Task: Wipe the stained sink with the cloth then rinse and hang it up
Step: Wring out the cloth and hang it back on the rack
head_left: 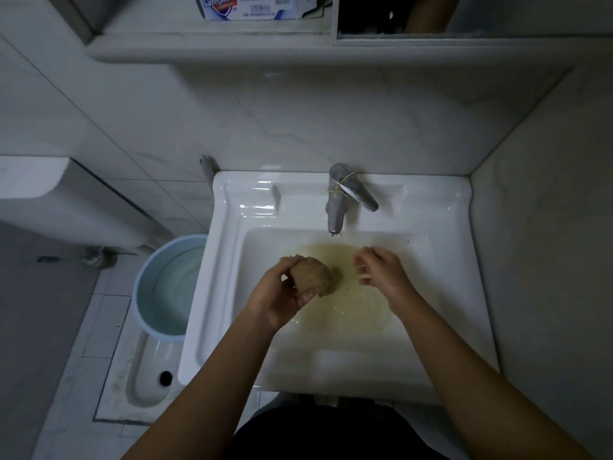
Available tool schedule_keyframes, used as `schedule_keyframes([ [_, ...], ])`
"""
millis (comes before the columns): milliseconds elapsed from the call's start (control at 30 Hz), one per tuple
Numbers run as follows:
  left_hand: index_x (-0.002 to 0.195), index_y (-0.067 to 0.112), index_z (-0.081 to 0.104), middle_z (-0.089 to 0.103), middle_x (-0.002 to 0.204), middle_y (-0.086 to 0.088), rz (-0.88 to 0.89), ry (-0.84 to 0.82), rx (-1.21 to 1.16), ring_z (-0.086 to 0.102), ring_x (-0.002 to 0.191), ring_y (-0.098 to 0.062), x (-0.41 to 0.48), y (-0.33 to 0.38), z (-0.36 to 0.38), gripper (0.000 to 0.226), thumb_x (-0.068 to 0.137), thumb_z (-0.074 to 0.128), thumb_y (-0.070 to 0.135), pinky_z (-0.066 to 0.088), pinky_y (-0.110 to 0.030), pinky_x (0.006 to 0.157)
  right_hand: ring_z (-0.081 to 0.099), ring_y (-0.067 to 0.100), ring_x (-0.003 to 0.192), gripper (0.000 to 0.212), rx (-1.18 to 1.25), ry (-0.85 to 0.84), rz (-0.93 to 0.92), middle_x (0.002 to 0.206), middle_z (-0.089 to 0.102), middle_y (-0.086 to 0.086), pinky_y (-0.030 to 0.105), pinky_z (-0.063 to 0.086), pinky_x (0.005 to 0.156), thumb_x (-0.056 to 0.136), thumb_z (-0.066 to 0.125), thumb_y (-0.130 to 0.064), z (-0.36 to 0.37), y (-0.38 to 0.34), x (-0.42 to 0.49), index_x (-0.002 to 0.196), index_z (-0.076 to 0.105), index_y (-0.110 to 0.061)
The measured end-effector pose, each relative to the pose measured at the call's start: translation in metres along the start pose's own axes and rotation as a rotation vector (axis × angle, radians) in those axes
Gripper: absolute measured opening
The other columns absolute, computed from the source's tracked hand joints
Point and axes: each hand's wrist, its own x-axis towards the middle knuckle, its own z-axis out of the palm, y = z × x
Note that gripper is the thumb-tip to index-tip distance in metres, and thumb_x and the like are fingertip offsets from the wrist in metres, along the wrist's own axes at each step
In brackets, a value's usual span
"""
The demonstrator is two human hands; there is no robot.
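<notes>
A white square sink (229,260) holds a shallow pool of yellowish stained water (351,313) across its basin floor. My left hand (282,293) grips a balled-up brownish cloth (315,275) just above the middle of the basin. My right hand (381,270) hovers to the right of the cloth, fingers spread and holding nothing. A metal faucet (336,207) with a rubber band round its lever stands at the back rim; no water stream shows from its spout.
A pale blue bucket of water (166,287) sits left of the sink on the tiled floor, beside a squat toilet pan (149,376). A wall shelf above carries a soap box (252,6). Marble walls close in on the right and behind.
</notes>
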Motion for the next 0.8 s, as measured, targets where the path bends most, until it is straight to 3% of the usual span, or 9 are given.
schedule_keyframes([
  [100, 0.101, 0.013, 0.069, 0.072, 0.099, -0.009, 0.025, -0.059, 0.059, 0.073, 0.085, -0.025, -0.009, -0.001, 0.006, 0.016, 0.088, 0.07, 0.022, 0.061, -0.034, 0.068, 0.067, 0.028, 0.103, 0.045, 0.125, -0.146, 0.315, 0.118, 0.068, 0.01, 0.04, 0.057, 0.081, 0.097, 0.052, -0.051, 0.012, 0.022, -0.022, 0.119, 0.063, -0.013],
  [200, 0.094, 0.013, 0.07, 0.073, 0.093, -0.007, 0.066, -0.109, 0.144, 0.072, 0.084, -0.022, -0.017, -0.004, 0.006, 0.01, 0.09, 0.067, 0.022, 0.061, -0.036, 0.077, 0.072, 0.031, 0.105, 0.05, 0.31, -0.281, 0.384, 0.119, 0.07, 0.01, 0.043, 0.059, 0.084, 0.092, 0.056, -0.058, 0.021, 0.021, -0.036, 0.118, 0.065, -0.016],
  [300, 0.075, 0.018, 0.057, 0.067, 0.088, -0.008, 0.179, -0.074, 0.256, 0.069, 0.083, -0.022, -0.023, -0.004, 0.011, 0.019, 0.089, 0.065, 0.007, 0.06, -0.036, 0.069, 0.075, 0.022, 0.085, 0.019, 0.164, -0.221, 0.19, 0.11, 0.072, 0.014, 0.034, 0.061, 0.067, 0.091, 0.069, -0.026, 0.025, 0.0, -0.043, 0.105, 0.071, -0.013],
  [333, 0.074, 0.018, 0.052, 0.066, 0.087, -0.008, 0.227, -0.026, 0.298, 0.067, 0.081, -0.022, -0.024, -0.003, 0.012, 0.025, 0.088, 0.064, 0.002, 0.059, -0.035, 0.066, 0.073, 0.021, 0.08, 0.008, 0.091, -0.169, 0.102, 0.104, 0.072, 0.016, 0.036, 0.062, 0.067, 0.089, 0.07, -0.013, 0.025, -0.007, -0.045, 0.097, 0.07, -0.012],
  [400, 0.079, 0.016, 0.048, 0.063, 0.088, -0.01, 0.318, 0.052, 0.385, 0.063, 0.073, -0.019, -0.026, -0.001, 0.012, 0.027, 0.087, 0.065, -0.003, 0.058, -0.034, 0.063, 0.069, 0.025, 0.081, 0.013, 0.033, -0.112, -0.045, 0.093, 0.07, 0.014, 0.049, 0.062, 0.08, 0.082, 0.068, 0.001, 0.023, -0.021, -0.05, 0.085, 0.066, -0.012],
  [467, 0.094, 0.012, 0.052, 0.065, 0.092, -0.014, 0.369, 0.069, 0.433, 0.064, 0.068, -0.019, -0.026, 0.001, 0.01, 0.02, 0.088, 0.068, 0.001, 0.06, -0.034, 0.064, 0.066, 0.027, 0.086, 0.019, 0.07, -0.144, -0.128, 0.084, 0.068, 0.008, 0.055, 0.058, 0.089, 0.076, 0.068, 0.003, 0.02, -0.031, -0.056, 0.078, 0.064, -0.016],
  [567, 0.119, 0.013, 0.054, 0.07, 0.105, -0.018, 0.348, 0.026, 0.418, 0.069, 0.083, -0.025, -0.027, 0.003, 0.011, 0.031, 0.092, 0.069, 0.013, 0.061, -0.038, 0.073, 0.068, 0.021, 0.084, 0.021, 0.076, -0.193, -0.238, 0.076, 0.069, -0.003, 0.042, 0.061, 0.084, 0.07, 0.068, -0.003, 0.021, -0.041, -0.066, 0.07, 0.063, -0.023],
  [700, 0.115, 0.01, 0.062, 0.067, 0.101, -0.017, 0.172, -0.117, 0.26, 0.064, 0.091, -0.031, -0.031, 0.002, 0.016, 0.024, 0.094, 0.064, 0.022, 0.056, -0.043, 0.078, 0.068, 0.028, 0.096, 0.028, 0.014, -0.15, -0.325, 0.094, 0.069, 0.009, 0.044, 0.061, 0.086, 0.074, 0.062, 0.001, 0.021, -0.048, -0.07, 0.075, 0.062, -0.027],
  [800, 0.12, 0.005, 0.065, 0.07, 0.105, -0.015, 0.117, -0.232, 0.261, 0.065, 0.098, -0.033, -0.033, -0.001, 0.015, 0.032, 0.092, 0.065, 0.019, 0.054, -0.051, 0.096, 0.069, 0.028, 0.101, 0.032, -0.1, -0.122, -0.343, 0.106, 0.071, 0.008, 0.047, 0.058, 0.091, 0.071, 0.063, -0.003, 0.018, -0.048, -0.07, 0.09, 0.068, -0.028],
])
